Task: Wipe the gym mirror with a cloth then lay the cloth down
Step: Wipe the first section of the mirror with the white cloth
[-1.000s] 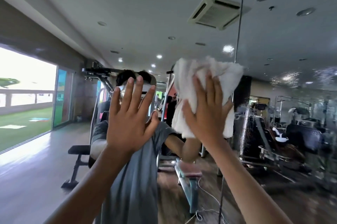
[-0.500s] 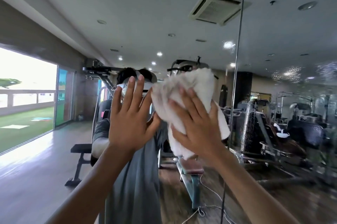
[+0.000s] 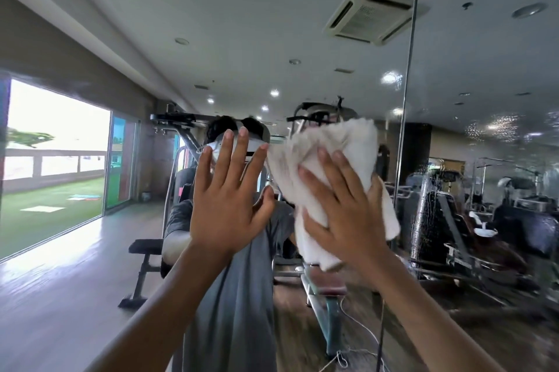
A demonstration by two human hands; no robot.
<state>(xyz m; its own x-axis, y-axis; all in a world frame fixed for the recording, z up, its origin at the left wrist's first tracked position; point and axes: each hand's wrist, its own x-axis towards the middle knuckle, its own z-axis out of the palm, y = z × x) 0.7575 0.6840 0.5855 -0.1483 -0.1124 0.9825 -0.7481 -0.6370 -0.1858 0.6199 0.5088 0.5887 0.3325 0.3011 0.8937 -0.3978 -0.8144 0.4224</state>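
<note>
The gym mirror [image 3: 332, 38] fills the view, with a vertical seam [image 3: 406, 99] between two panels. My right hand [image 3: 344, 211] presses a crumpled white cloth [image 3: 338, 153] flat against the glass just left of the seam, fingers spread and straight over it. The cloth bunches above the hand and hangs a little below it. My left hand [image 3: 227, 199] lies flat on the glass beside the cloth, fingers straight and spread, holding nothing.
The mirror reflects a person in a grey shirt [image 3: 236, 296], a weight bench [image 3: 323, 290], a black bench [image 3: 145, 247] and several gym machines [image 3: 453, 220] at right. The right panel [image 3: 499, 129] shows wet streaks and droplets. Reflected windows [image 3: 57, 159] are at left.
My right hand slid the cloth leftward and a little down, from over the seam to just beside my left hand. The left hand stayed put on the glass.
</note>
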